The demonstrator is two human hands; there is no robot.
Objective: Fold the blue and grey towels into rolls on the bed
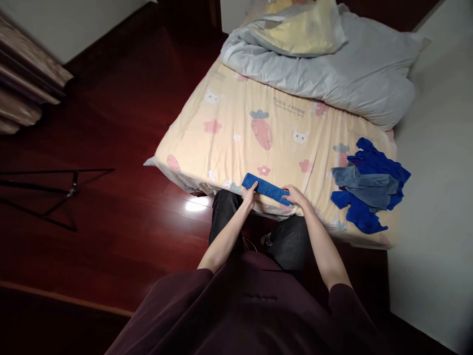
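A blue cloth (266, 188), folded into a narrow strip, lies on the near edge of the bed (236, 133). My left hand (250, 194) pinches its left end, fingers closed on the fabric. My right hand (294, 195) grips its right end the same way. Both forearms reach forward from my dark red top, above my dark trousers.
A pile of blue and grey cloths (369, 186) lies at the bed's right near corner. A grey duvet (332, 64) and a yellow pillow (295, 29) are bunched at the far end. A black tripod (70, 190) stands on the dark wooden floor at left. A white wall (436, 197) runs along the right.
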